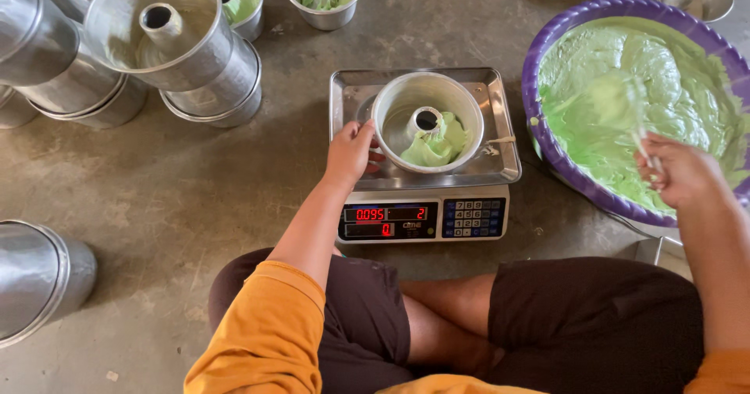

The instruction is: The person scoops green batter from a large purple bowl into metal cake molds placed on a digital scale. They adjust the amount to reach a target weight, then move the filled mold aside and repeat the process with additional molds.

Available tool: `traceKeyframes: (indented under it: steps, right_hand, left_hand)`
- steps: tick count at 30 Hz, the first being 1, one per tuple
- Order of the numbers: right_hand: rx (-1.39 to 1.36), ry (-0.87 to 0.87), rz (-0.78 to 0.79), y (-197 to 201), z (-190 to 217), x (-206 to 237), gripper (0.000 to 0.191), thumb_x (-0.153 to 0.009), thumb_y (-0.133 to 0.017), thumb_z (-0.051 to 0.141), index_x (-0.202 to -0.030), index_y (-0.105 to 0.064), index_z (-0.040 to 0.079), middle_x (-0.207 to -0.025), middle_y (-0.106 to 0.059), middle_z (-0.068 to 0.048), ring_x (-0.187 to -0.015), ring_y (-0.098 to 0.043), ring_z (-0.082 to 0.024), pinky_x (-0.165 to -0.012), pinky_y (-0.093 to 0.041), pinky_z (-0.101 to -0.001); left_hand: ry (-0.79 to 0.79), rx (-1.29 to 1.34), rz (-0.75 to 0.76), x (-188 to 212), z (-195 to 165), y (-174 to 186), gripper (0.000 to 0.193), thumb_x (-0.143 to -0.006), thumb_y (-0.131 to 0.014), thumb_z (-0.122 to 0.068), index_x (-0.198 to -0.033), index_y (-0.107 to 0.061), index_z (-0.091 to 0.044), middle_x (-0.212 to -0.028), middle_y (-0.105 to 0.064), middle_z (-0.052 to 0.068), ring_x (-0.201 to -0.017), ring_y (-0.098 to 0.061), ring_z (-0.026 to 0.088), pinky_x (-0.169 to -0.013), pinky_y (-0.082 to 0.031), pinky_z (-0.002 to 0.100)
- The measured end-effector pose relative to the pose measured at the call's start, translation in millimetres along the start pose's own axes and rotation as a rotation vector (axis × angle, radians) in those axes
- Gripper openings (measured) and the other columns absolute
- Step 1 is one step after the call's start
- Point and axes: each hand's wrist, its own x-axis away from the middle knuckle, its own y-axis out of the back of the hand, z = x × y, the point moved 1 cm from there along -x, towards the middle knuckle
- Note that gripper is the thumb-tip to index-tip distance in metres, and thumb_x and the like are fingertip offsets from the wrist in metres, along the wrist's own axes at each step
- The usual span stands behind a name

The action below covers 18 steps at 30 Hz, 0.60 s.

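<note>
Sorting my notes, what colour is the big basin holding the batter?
Purple basin with pale green batter; the head view shows it.

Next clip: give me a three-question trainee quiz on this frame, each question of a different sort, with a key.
1. True or false: the tube pan on the scale is full to the rim.
2. The left hand touches: A) the purple basin B) the tube pan's rim C) the scale's keypad.
3. What does the right hand hold, and over what?

Key: 1 false, it holds only a little green batter. 2 B. 3 A batter-covered utensil, blurred, over the basin's batter.
</note>
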Motion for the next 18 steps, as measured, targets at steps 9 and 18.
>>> traceKeyframes:
  steps: [9,18]
  right_hand:
    - [-0.205,0.33,0.084,45,-9,-12,0.056,-0.107,-0.064,0.004,-0.16,-0.046,-0.004,-0.09,-0.063,-0.014,-0.058,-0.049,-0.012,-0.046,-0.031,-0.0259]
    - [-0.226,0.349,0.055,41,-7,14,0.053,-0.105,-0.064,-0.001,-0.156,-0.049,-0.007,-0.09,-0.065,-0.016,-0.061,-0.054,-0.013,-0.047,-0.033,-0.0262]
  left_hand:
    - [-0.078,-0.246,-0.115,8,-13,-5,0.042,-0.099,-0.057,-0.043,-0.097,-0.063,-0.002,-0.083,-0.071,0.009,-0.062,-0.072,0.019,-0.05,-0.056,0.034]
    - [0.026,0.136,0.023,-10,16,-10,0.029,-0.097,-0.062,-0.029,-0.102,-0.06,0.0,-0.087,-0.069,0.014,-0.069,-0.072,0.025,-0.058,-0.063,0.039]
